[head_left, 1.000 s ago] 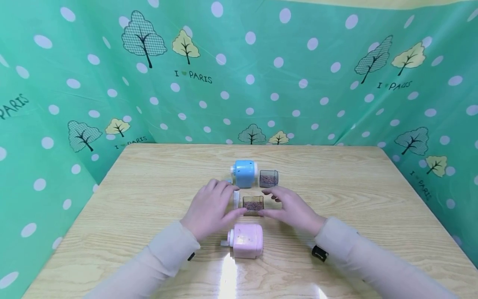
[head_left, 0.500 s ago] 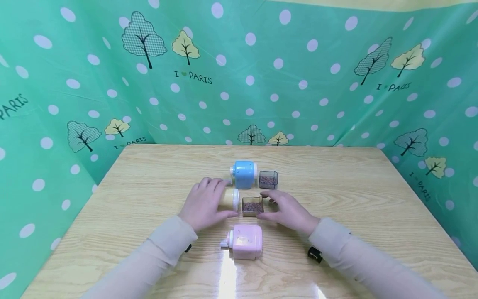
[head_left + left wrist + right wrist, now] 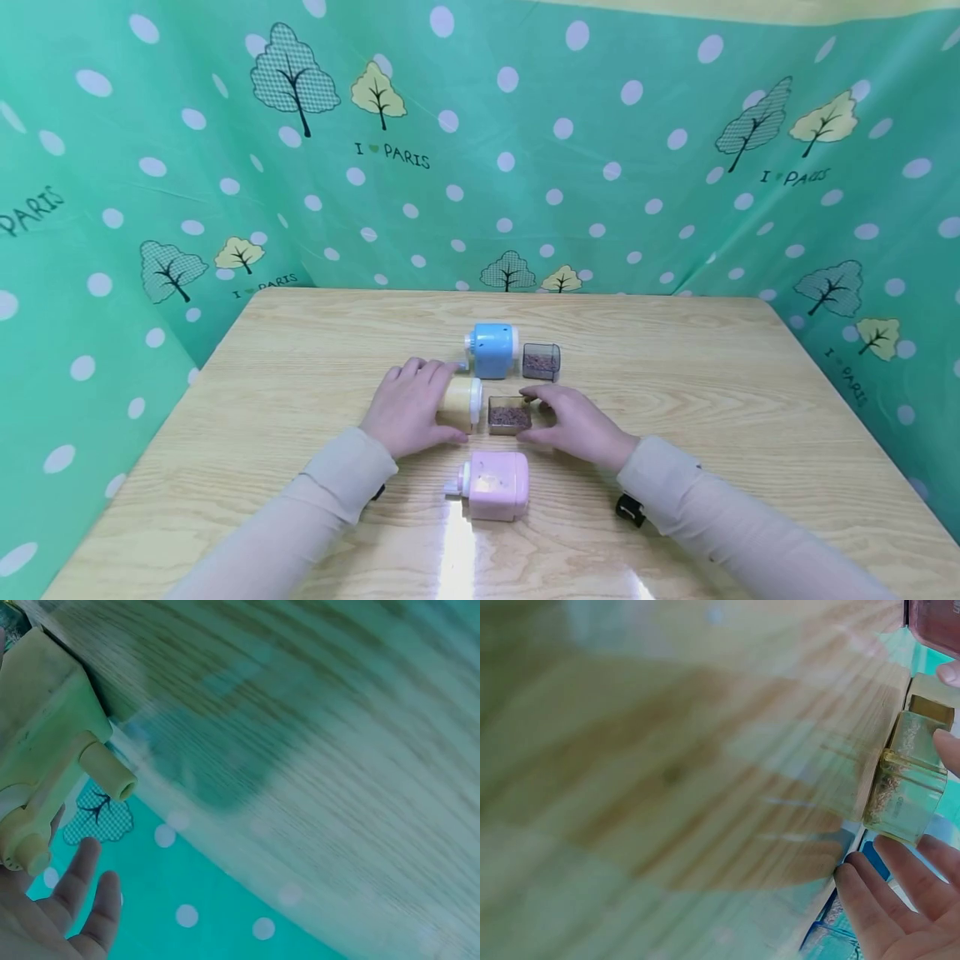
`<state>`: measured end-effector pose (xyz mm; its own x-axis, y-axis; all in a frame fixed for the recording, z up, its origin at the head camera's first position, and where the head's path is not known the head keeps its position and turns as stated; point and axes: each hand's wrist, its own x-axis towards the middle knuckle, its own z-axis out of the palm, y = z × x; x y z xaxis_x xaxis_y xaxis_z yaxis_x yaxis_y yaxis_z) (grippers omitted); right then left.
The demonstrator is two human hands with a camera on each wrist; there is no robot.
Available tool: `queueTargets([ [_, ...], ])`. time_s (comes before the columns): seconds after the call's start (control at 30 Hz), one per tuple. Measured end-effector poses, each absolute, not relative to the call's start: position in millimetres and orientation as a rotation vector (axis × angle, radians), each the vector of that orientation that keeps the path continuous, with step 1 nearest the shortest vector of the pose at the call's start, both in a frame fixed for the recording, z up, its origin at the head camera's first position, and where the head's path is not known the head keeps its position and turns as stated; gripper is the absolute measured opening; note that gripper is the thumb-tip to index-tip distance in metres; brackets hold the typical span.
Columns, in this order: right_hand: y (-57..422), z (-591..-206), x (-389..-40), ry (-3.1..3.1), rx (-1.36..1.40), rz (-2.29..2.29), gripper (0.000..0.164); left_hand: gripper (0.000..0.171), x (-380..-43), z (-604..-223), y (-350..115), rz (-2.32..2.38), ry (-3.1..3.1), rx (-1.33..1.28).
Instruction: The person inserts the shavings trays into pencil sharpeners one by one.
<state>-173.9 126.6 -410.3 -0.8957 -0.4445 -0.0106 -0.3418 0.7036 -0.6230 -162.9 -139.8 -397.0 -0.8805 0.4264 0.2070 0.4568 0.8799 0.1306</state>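
Observation:
A yellow crank pencil sharpener (image 3: 456, 403) lies on the table, its white end facing right. My left hand (image 3: 405, 410) grips it from the left, thumb at the near side and fingers at the far side. In the left wrist view its crank handle (image 3: 107, 771) sticks out beside the fingers. Just right of the sharpener, and apart from it, stands a see-through shavings drawer (image 3: 509, 418) with dark shavings inside. My right hand (image 3: 576, 427) holds this drawer between the thumb and fingers, which also shows in the right wrist view (image 3: 907, 776).
A pink crank sharpener (image 3: 498, 487) lies nearer me. Farther back is a blue sharpener (image 3: 492, 350), with its grey see-through drawer (image 3: 541, 362) of shavings to the right. A green patterned curtain (image 3: 450, 167) hangs behind the wooden table (image 3: 675, 358).
My left hand has moved a little left and back, uncovering more of the yellow sharpener, whose white end was hardly visible earlier. My right fingers have closed in on the drawer.

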Motion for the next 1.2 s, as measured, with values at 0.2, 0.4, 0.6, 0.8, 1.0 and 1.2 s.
queueTargets([
  [0.2,126.0,-409.6,-173.9,2.769,-0.665,-0.920,0.063,0.100,-164.8,-399.1,-139.1,-0.297,-2.909,-0.663],
  [0.4,126.4,-409.1,-175.0,2.776,-0.651,-0.905,0.062,0.093,-165.4,-398.9,-137.5,-0.339,-2.918,-0.662],
  [0.6,124.7,-408.2,-177.1,2.768,-0.647,-0.905,0.061,0.089,-164.4,-400.2,-137.2,-0.365,-2.917,-0.650],
  [0.8,122.5,-405.8,-178.3,2.755,-0.644,-0.911,0.061,0.084,-163.5,-402.1,-136.9,-0.420,-2.907,-0.634],
  [1.0,121.0,-404.8,-180.5,2.753,-0.640,-0.897,0.061,0.082,-164.9,-403.5,-136.4,-0.441,-2.906,-0.621],
  [1.2,118.6,-403.9,-181.8,2.744,-0.636,-0.891,0.059,0.082,-164.9,-403.5,-136.5,-0.442,-2.908,-0.631],
])
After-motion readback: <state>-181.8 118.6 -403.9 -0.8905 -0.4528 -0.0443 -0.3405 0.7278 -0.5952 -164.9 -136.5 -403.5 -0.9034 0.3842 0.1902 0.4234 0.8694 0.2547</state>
